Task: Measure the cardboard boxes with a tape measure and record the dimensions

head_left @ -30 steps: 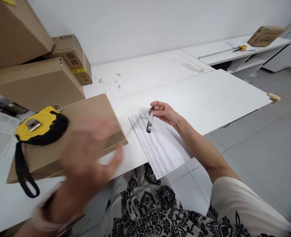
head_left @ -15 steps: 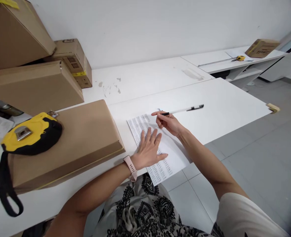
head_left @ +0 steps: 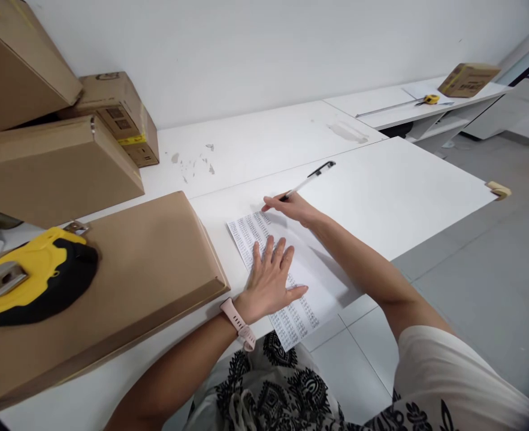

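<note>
A sheet of paper (head_left: 326,280) with columns of handwriting lies on the white table, its near corner reaching past the front edge. My left hand (head_left: 271,281) rests flat on the sheet with fingers spread; a pink watch band (head_left: 238,323) circles that wrist. In my right hand (head_left: 291,208) is a pen (head_left: 311,177) with a clear barrel and black cap end, slanting up to the right. The fingers are closed around its grip over the upper part of the sheet. The pen's tip is hidden behind my fingers.
Left of the paper lies a flat cardboard box (head_left: 156,251) with a yellow-black tape measure (head_left: 35,275) on it. More cardboard boxes (head_left: 106,111) are stacked behind. Far right, a small box (head_left: 468,79) and another tape measure (head_left: 431,99) sit on the white counter (head_left: 381,105).
My right hand has shifted slightly left and down toward the paper's written columns, and the pen has tilted more upright. My left hand stays flat on the sheet. The view has shifted a little.
</note>
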Available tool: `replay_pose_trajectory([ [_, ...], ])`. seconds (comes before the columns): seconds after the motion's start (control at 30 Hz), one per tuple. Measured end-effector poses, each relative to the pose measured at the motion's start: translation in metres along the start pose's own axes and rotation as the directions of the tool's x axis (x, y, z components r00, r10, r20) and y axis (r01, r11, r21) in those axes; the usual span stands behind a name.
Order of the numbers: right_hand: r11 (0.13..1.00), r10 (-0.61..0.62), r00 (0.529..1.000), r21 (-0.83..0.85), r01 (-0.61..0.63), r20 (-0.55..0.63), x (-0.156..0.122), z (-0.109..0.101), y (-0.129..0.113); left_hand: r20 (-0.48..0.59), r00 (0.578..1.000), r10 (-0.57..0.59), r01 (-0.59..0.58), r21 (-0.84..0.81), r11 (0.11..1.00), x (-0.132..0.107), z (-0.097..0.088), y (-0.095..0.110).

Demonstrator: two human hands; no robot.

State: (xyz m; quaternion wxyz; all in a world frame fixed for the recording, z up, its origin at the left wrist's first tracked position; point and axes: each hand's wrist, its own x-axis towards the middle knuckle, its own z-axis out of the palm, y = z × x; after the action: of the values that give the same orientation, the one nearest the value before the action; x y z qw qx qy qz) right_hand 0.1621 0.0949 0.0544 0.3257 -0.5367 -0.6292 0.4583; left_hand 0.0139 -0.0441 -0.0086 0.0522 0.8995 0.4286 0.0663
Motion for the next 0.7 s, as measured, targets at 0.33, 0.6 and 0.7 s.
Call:
replay_pose_trajectory([
  [0.33, 0.993, -0.115, 0.993, 0.026, 0.116, -0.025, 0.023, -0.041, -0.039, 0.001, 1.000, 0.007, -0.007, -0.003, 1.000, -0.001, -0.003, 0.001],
  [0.6, 0.988, -0.099, 0.987, 0.104, 0.113, -0.129, 0.025, -0.046, -0.038, 0.007, 1.000, 0.008, -0.008, -0.003, 1.000, 0.000, -0.002, 0.001],
  [0.7, 0.979, -0.114, 0.982, 0.154, 0.137, -0.148, 0.022, -0.035, -0.033, 0.011, 1.000, 0.000, 0.000, -0.003, 1.000, 0.000, -0.001, 0.001],
])
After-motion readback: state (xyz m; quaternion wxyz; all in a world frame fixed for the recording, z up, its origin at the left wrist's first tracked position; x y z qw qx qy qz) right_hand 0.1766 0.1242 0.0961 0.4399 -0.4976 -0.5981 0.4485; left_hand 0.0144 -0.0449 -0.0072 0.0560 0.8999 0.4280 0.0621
